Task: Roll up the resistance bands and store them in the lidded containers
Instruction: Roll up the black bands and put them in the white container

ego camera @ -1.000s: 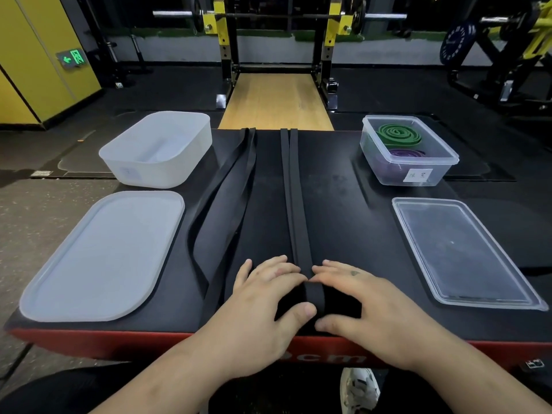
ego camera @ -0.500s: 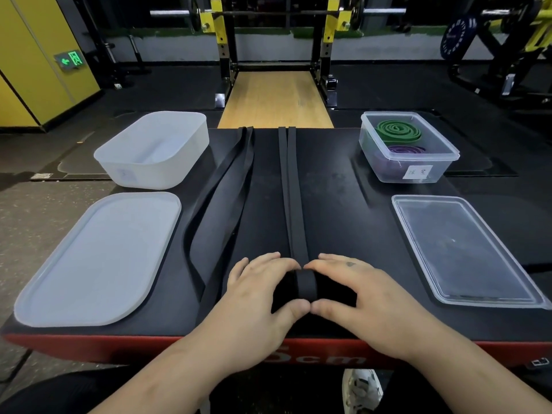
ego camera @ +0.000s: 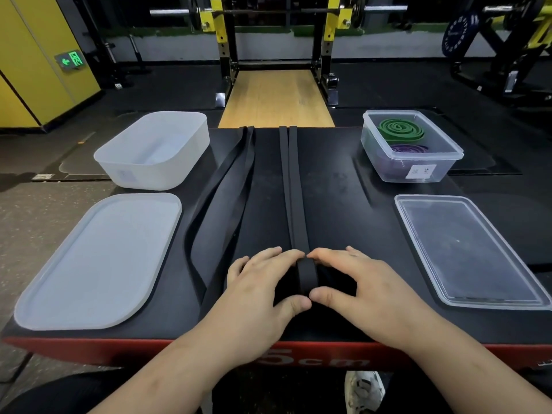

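A narrow black resistance band [ego camera: 291,186] lies straight down the middle of the black platform [ego camera: 343,210]. Its near end is wound into a small roll [ego camera: 307,276]. My left hand [ego camera: 263,282] and my right hand [ego camera: 358,282] grip that roll from either side, thumbs meeting at its front, fingertips over its top. A wider black band [ego camera: 221,204] lies loose and folded to the left. The white container [ego camera: 155,150] stands at the back left with nothing in it. The clear container [ego camera: 418,171] at the back right holds a rolled green band [ego camera: 398,130] and a rolled purple band [ego camera: 409,149].
A white lid [ego camera: 98,261] lies flat in front of the white container. A clear lid [ego camera: 466,249] lies in front of the clear container. The platform's red front edge [ego camera: 149,351] is just below my wrists. A squat rack [ego camera: 274,40] stands beyond the platform.
Both hands have moved a little farther up the platform with the roll. The roll has grown slightly as more of the narrow band wound onto it.
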### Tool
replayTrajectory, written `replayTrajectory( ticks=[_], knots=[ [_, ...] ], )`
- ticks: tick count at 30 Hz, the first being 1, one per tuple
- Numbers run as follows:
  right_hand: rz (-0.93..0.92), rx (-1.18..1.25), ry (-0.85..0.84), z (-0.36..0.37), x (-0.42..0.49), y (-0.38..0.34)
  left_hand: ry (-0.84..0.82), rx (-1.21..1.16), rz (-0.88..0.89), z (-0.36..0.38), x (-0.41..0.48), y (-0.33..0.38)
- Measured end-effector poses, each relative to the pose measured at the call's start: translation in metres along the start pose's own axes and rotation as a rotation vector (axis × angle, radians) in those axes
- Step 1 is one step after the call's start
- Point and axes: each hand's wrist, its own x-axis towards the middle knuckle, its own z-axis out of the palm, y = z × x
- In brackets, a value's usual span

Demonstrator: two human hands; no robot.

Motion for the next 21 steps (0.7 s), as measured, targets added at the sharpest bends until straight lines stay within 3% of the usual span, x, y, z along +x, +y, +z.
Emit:
replayTrajectory(
  ticks=[8,12,17,21],
  knots=[
    [-0.005,-0.031,0.002,0.0,0.002,0.002,0.041,0.1,0.012,0.004,0.014,-0.005],
    [-0.042,-0.079,0.036,0.006,0.008,0.002,-0.013,0.076,0.011,0.001,0.014,-0.007],
    [-0.086,-0.049,0.064,0.006,0.006,0.0,0.034,0.04,0.007,0.001,0.014,-0.005],
    [-0.109,-0.028,0.003,0.004,-0.007,-0.002,-0.012,0.017,0.02,0.001,-0.006,-0.002]
  ],
)
